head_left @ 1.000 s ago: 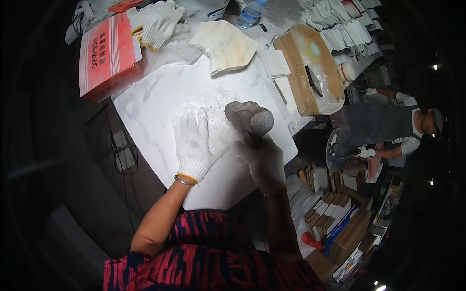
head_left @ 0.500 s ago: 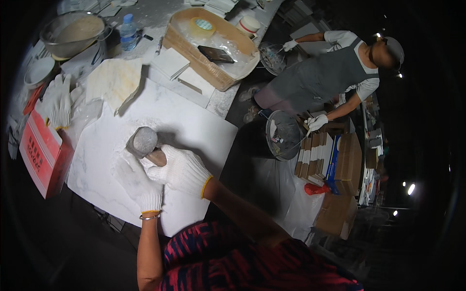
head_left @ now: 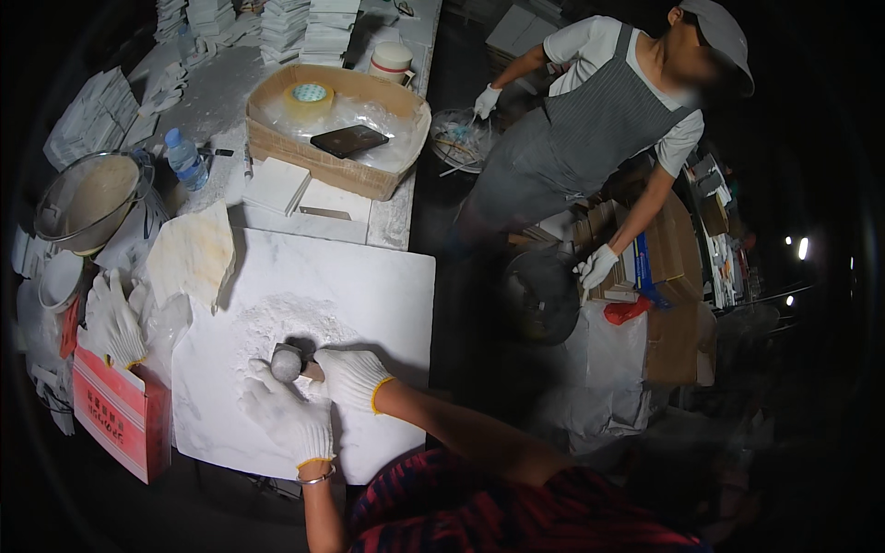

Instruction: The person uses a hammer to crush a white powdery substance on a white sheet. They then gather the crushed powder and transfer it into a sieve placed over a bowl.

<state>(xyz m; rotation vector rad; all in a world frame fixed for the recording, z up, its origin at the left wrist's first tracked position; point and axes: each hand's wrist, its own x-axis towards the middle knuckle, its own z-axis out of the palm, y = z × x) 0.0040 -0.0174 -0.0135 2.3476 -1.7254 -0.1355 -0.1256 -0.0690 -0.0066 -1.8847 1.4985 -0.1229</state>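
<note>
My right hand, in a white knit glove with a yellow cuff, is closed around the short wooden handle of a hammer. The rounded grey hammer head is low over a white marble slab, in a patch of white powder. Beside the head lies my left hand, also gloved, its fingers stretched along the near left side and its thumb apart. Some fingertips are whitened and hard to separate from the powder. Whatever lies directly under the hammer head is hidden.
A jagged stone piece lies at the slab's far left corner, near spare gloves and a red-white box. Behind are a cardboard tray, a bottle and a bowl. A co-worker holds a dark bucket at right.
The hammer head has come down from a raised position to low over the powder. My view has turned and shifted. At right, the co-worker appears nearer, with the bucket lower in view.
</note>
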